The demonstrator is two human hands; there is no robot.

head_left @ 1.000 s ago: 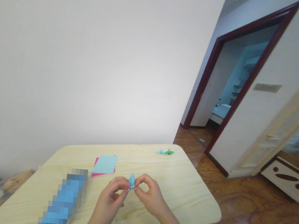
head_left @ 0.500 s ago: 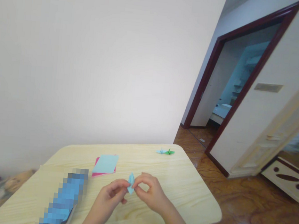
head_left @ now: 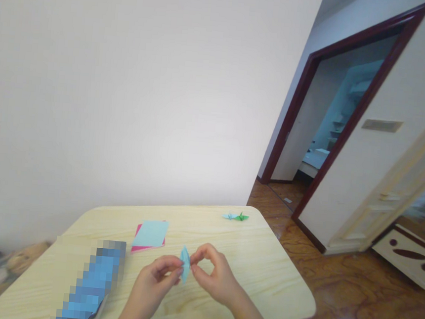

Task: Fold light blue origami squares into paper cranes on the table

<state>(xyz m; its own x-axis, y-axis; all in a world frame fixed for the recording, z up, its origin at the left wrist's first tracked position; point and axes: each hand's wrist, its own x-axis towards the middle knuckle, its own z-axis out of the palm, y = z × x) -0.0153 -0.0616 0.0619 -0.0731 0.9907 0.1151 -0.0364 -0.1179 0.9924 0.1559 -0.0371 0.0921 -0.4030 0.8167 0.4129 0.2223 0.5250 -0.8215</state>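
Left hand (head_left: pixel 157 278) and right hand (head_left: pixel 215 275) pinch the light-blue origami piece (head_left: pixel 185 265) over the counter (head_left: pixel 262 273); light, even pressure should protect its creases

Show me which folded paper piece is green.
The rightmost piece of the pair near the wall; its neighbour and the held piece are light blue.

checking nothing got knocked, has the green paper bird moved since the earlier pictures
No. Judged against the far right corner of the table, the green paper bird lies in the same place, beside the light blue bird.
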